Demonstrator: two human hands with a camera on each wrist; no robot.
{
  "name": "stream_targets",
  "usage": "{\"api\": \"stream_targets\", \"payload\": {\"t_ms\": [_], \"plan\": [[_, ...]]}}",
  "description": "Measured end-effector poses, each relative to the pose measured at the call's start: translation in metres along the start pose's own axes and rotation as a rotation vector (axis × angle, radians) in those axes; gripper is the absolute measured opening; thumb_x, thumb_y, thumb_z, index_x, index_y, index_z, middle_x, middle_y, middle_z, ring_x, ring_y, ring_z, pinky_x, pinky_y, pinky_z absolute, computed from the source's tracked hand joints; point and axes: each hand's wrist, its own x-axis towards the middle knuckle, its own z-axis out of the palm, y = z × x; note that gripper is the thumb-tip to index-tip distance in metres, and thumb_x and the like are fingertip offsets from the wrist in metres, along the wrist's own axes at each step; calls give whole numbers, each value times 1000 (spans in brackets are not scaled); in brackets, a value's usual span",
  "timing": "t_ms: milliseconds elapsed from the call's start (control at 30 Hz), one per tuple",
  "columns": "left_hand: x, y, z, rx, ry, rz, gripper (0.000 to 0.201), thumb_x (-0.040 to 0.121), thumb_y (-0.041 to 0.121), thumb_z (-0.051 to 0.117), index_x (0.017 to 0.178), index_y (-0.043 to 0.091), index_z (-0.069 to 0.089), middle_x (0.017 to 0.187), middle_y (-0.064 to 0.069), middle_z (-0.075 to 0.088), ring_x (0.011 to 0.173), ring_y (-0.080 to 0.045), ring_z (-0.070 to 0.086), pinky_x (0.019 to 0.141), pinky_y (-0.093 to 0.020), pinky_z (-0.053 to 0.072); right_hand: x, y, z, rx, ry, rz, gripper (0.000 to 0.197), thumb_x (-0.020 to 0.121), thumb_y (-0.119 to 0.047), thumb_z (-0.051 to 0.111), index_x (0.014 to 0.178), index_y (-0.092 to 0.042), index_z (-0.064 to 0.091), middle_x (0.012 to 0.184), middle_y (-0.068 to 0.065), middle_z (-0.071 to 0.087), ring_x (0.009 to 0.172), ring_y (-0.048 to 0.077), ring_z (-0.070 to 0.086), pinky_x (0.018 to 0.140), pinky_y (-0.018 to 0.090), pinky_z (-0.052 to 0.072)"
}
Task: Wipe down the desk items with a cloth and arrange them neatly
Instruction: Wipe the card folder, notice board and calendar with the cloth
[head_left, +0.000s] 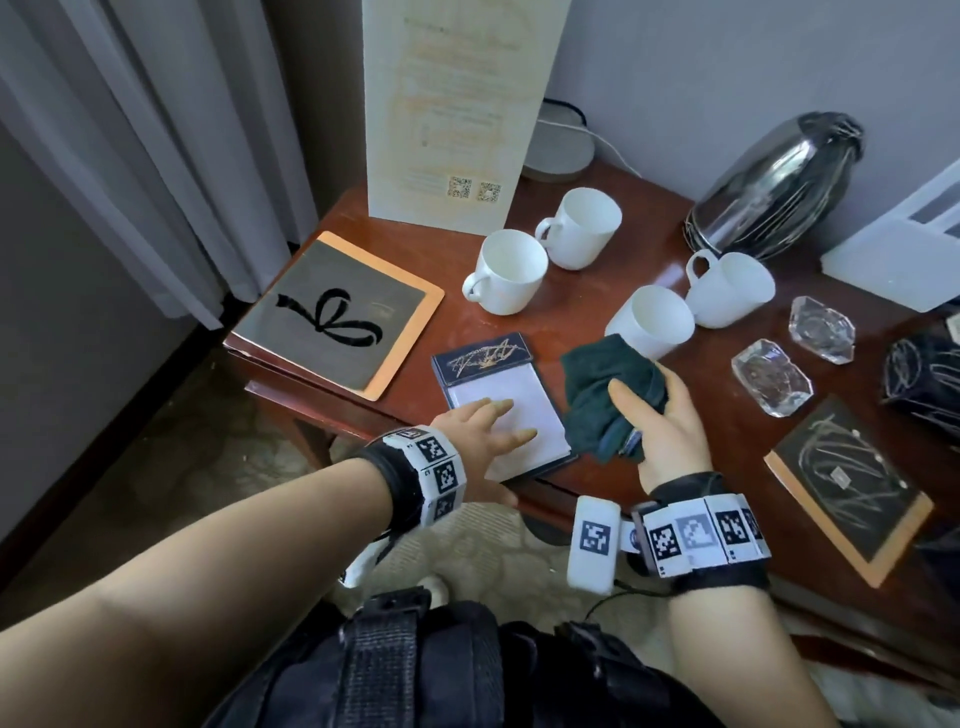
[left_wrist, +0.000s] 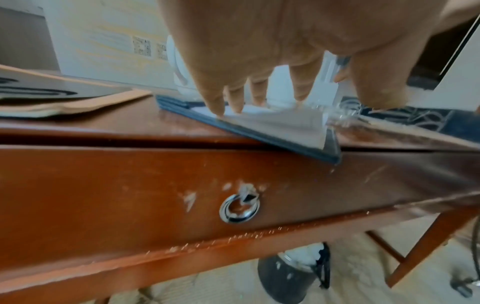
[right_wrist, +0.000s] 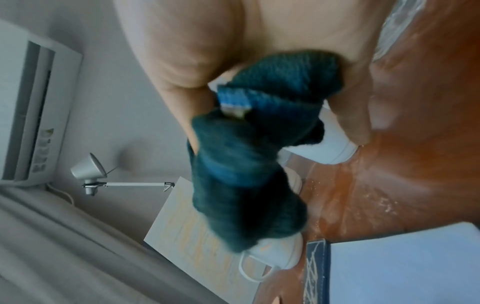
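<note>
A white notepad in a dark blue holder (head_left: 506, 405) (left_wrist: 275, 125) (right_wrist: 405, 265) lies near the front edge of the red-brown wooden desk (head_left: 582, 312), one corner over the edge. My left hand (head_left: 488, 431) (left_wrist: 259, 96) rests flat on its paper with straight, spread fingers. Just right of the pad, my right hand (head_left: 660, 415) grips a bunched dark green cloth (head_left: 608, 395) (right_wrist: 249, 164) a little above the desk. Several white mugs (head_left: 511, 270) stand behind the pad.
A tall printed sign (head_left: 447, 109) stands at the back. A black folder (head_left: 337, 312) lies left. A steel kettle (head_left: 779, 187), two glass ashtrays (head_left: 771, 382), a dark booklet (head_left: 847, 483) and a black bag (head_left: 924, 379) sit right. A drawer ring pull (left_wrist: 239, 208) shows below the desk edge.
</note>
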Motion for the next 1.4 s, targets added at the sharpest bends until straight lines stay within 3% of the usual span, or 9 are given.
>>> {"api": "stream_targets", "payload": {"t_ms": [167,300,400,467,567,700,967,1267,1400], "plan": [[-6,-8,8,38,30,23,63,87,54,51,142,34,29,157,1,-7,144,-20,-9,116,-36,4,1,0,1,197,48,97,31,87,1,55,110,-19,49,94,4,63,72,10,68,58,23,54],[-13,-4,0,73,6,10,64,89,58,42,140,20,32,156,-3,4,144,-23,-5,116,-37,-1,4,4,8,96,-31,90,39,85,6,55,111,-22,48,102,3,60,90,16,63,72,30,53],[-15,-3,-9,55,23,-53,59,89,59,41,132,17,44,148,-1,23,140,-22,14,114,-37,14,9,5,12,-151,-95,32,43,82,6,59,101,-31,50,102,-2,59,101,21,57,86,35,47],[-16,-8,-13,33,36,-103,51,88,57,45,119,17,52,138,1,32,133,-21,25,107,-36,26,12,4,13,-363,-163,-35,43,81,5,61,105,-28,49,103,-4,58,103,17,54,86,28,43],[-17,-16,-12,24,39,-140,58,86,48,57,132,17,40,140,0,28,132,-21,28,106,-35,32,20,0,19,-701,-243,-129,44,80,0,62,113,-25,48,111,0,57,102,14,53,80,18,37],[-20,-20,-13,-49,-10,-201,90,85,45,60,150,23,1,156,6,-8,144,-19,5,115,-28,7,44,-4,41,-1026,-356,-240,49,80,-8,60,126,-21,48,129,4,47,114,19,49,93,23,35],[-10,-32,-8,-33,-33,-186,91,83,49,59,149,27,-1,156,10,-13,144,-9,-8,117,-38,-4,85,13,117,-1377,-679,-404,56,81,-1,51,132,-25,45,139,-2,40,123,27,38,101,37,37],[-7,-36,-4,-51,-27,-174,94,82,49,62,149,28,-1,156,10,-13,144,-9,-9,116,-40,-3,83,-3,75,-1640,-906,-257,51,83,-3,47,126,-29,49,132,0,44,118,26,42,98,37,40],[-7,-36,-5,-59,-36,-171,94,82,48,62,149,28,-1,156,10,-14,143,-9,-10,116,-41,-4,88,-16,88,-1497,-774,-295,52,82,-7,52,128,-29,48,134,2,45,117,25,49,96,37,42]]}}
